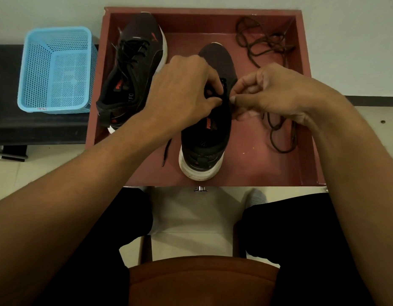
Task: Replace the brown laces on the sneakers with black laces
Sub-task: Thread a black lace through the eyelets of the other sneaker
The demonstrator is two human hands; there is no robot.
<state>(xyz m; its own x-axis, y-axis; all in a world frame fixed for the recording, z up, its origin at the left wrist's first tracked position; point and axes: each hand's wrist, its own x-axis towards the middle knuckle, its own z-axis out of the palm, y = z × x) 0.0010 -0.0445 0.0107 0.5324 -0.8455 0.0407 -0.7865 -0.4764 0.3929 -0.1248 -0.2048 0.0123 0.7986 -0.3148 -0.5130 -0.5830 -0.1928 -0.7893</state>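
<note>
Tray (pixel 253 166) dull red; basket (pixel 56 69) pale blue, pierced all over in a fine mesh pattern; bench (pixel 36 127) black; far shoe (pixel 136 85) black with orange-red logo, white sole, black lacing; near shoe (pixel 215 60) the same black, orange-red lettering on the tongue, white sole speckled; lace (pixel 167 151) black; loose laces (pixel 259 43) brown; trousers (pixel 301 239) black; seat (pixel 202 279) rust-orange; sock (pixel 256 196) grey, faintly striped.
</note>
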